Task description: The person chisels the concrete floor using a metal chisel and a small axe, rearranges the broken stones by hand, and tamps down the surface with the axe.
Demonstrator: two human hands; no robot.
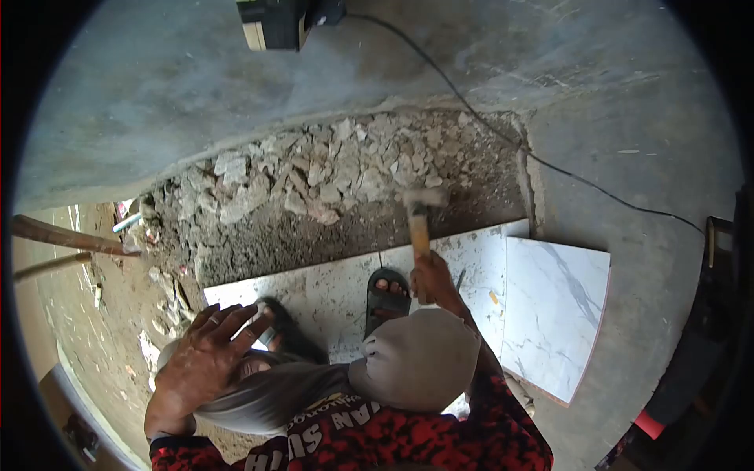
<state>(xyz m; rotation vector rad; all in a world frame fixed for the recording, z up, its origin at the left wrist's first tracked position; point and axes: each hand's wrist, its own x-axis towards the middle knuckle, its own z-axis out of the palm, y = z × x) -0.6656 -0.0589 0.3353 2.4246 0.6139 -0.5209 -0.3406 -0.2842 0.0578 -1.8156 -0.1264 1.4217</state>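
My right hand is wrapped around the wooden handle of a hammer. The hammer's slightly blurred head points away from me, over the near edge of the broken rubble. To the left, my left hand is held up in front of my left knee, its fingers apart and nothing visible in them. A ring shows on one finger. Under my sandalled feet lie dirt-speckled white tiles.
A white marble-patterned tile lies at the right. A black cable runs across the grey concrete from a dark box at the top. Wooden poles jut in at the left. Loose soil borders the tiles.
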